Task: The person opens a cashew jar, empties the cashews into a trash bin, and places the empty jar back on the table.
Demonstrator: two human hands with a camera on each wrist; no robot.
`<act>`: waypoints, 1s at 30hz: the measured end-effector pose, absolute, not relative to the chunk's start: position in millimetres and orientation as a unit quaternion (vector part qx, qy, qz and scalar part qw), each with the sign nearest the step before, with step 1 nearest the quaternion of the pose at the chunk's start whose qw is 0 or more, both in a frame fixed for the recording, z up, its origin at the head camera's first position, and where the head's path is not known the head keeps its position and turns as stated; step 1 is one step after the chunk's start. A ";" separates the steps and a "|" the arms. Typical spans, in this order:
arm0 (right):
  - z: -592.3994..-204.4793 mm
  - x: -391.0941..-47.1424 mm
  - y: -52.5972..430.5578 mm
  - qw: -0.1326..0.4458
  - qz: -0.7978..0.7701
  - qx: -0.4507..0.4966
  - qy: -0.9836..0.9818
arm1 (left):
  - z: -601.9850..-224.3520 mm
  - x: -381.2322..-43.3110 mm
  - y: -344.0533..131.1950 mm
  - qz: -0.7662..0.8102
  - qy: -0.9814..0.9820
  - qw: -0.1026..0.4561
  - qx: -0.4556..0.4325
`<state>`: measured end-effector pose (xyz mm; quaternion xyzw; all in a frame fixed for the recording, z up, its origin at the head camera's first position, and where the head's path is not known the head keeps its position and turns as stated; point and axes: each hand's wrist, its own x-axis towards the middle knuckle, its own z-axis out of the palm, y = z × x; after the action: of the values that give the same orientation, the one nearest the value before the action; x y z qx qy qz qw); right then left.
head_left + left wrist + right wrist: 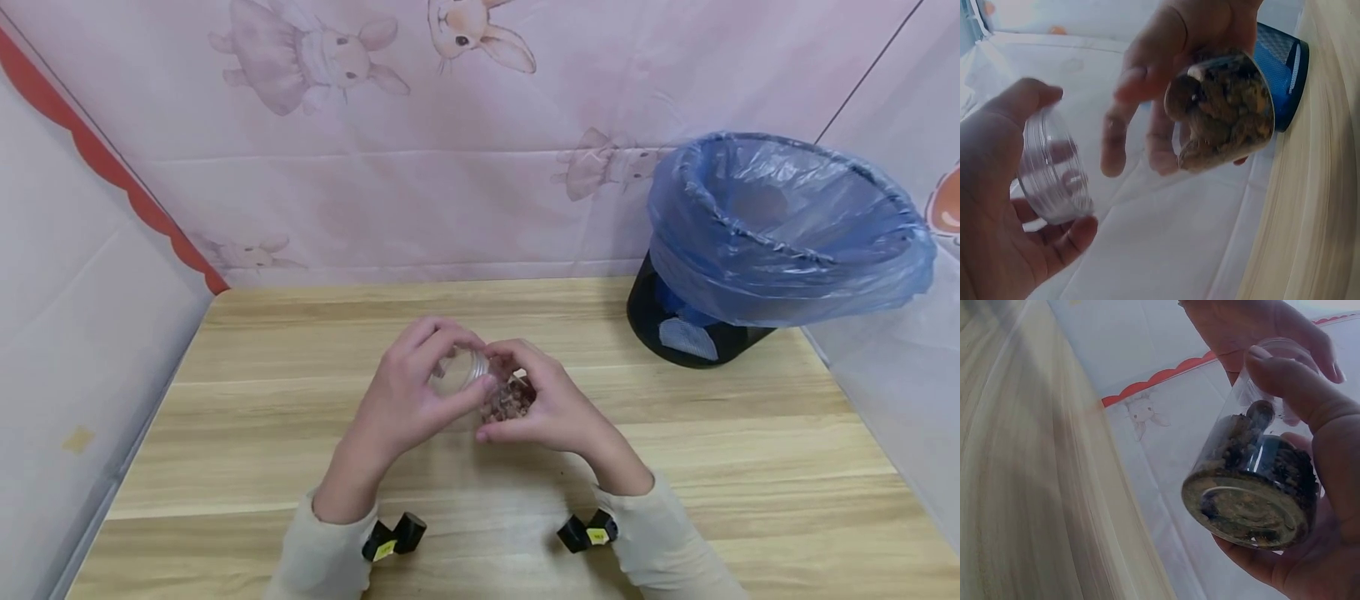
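My left hand (408,387) grips a clear, ridged plastic lid (1054,169) by its edge, the thumb and fingers on opposite sides. Beside it, my right hand (555,400) holds a clear plastic jar (1254,462), tilted, with its base toward the right wrist camera. Brown, lumpy dried pieces (1225,115) fill its lower part; their exact kind is unclear. In the left wrist view the lid appears apart from the jar, facing its mouth end. Both hands are above the table, close together, and fingers cover part of the jar in the head view.
A black mesh bin (693,333) lined with a blue plastic bag (795,283) stands at the table's back right. The wood-grain table (300,483) meets a pink rabbit-print curtain (450,208) behind and pale side walls.
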<state>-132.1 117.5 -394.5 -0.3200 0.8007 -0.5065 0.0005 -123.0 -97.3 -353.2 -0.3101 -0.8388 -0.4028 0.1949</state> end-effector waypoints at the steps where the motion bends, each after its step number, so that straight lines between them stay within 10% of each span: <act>1: -394.5 -132.1 117.4 -0.003 -0.503 -0.319 0.804 | -353.2 -122.5 -96.7 -0.403 -0.842 0.195 -0.302; 30: -368.6 -123.9 119.0 0.091 -0.566 -0.339 0.746 | -344.4 -124.8 -107.5 -0.405 -0.757 0.219 -0.464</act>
<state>-123.9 119.0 -368.6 -0.3386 0.7463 -0.5657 0.0913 -124.8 -107.5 -344.4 -0.4643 -0.7567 -0.4048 0.2188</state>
